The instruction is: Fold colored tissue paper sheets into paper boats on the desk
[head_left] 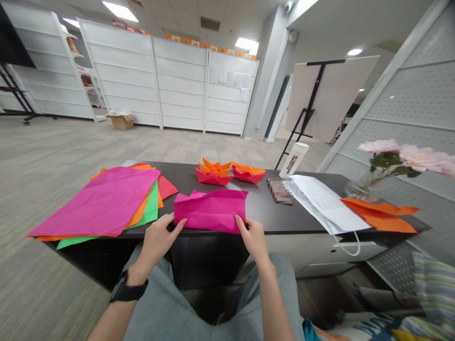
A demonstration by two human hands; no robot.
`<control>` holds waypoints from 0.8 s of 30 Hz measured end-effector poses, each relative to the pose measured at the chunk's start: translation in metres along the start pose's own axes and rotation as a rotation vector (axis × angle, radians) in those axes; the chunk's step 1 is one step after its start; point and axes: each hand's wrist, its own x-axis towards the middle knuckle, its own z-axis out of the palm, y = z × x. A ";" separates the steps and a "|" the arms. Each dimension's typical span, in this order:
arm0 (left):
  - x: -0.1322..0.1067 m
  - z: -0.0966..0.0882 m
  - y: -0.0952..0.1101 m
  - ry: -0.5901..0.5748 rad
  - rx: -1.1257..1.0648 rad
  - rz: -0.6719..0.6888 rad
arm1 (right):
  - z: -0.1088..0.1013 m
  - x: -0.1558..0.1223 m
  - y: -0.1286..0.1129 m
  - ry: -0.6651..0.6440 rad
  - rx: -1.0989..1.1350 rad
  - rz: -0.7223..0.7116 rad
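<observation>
A folded sheet of magenta paper stands at the front edge of the dark desk, its upper edges slightly apart and creases across its face. My left hand pinches its lower left corner between thumb and fingers. At the lower right corner, my right hand grips the same paper, thumb on the near face and fingers behind. Just behind it sit small folded paper boats in red and orange, one red boat with orange points inside and another boat beside it.
To the left lies a stack of coloured paper sheets, overhanging the desk edge. On the right are a blurred phone-like item, a white cylinder, printed white sheets, a white cable, orange folded paper and a flower vase.
</observation>
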 end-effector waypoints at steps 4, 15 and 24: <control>0.018 -0.004 0.006 -0.071 -0.052 -0.028 | 0.000 0.023 0.004 -0.021 -0.081 -0.029; 0.023 0.010 -0.006 -0.082 -0.072 -0.017 | 0.010 0.019 0.017 0.024 -0.245 -0.094; 0.043 0.020 0.027 -0.202 0.234 0.472 | 0.008 0.018 0.010 -0.139 -0.428 -0.194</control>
